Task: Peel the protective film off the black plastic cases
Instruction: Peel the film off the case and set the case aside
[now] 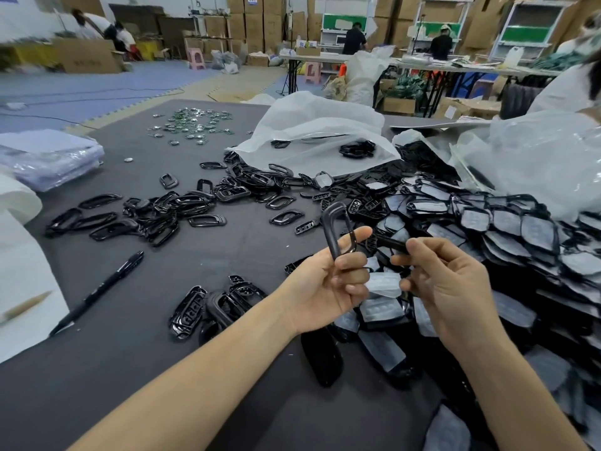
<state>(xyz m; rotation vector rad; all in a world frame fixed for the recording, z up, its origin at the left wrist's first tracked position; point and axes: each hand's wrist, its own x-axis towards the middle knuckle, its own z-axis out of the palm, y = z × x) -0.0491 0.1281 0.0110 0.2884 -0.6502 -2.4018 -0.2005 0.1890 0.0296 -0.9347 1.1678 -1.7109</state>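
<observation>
My left hand (328, 288) grips a black plastic frame-shaped case (335, 229), held upright above the table with thumb and fingers curled round its lower end. My right hand (445, 281) sits just to its right and pinches another black case piece (390, 244) between thumb and fingers. A piece of translucent whitish film (383, 284) hangs between the two hands. Below and right of them lies a big heap of film-covered black cases (507, 229).
Bare black frames (182, 206) lie scattered on the dark grey table mat (130, 369). A black pen (100, 291) lies at the left beside white sheets. White plastic bags (318, 131) stand behind the heap. Green-and-silver parts (192, 123) lie far back. People work at distant tables.
</observation>
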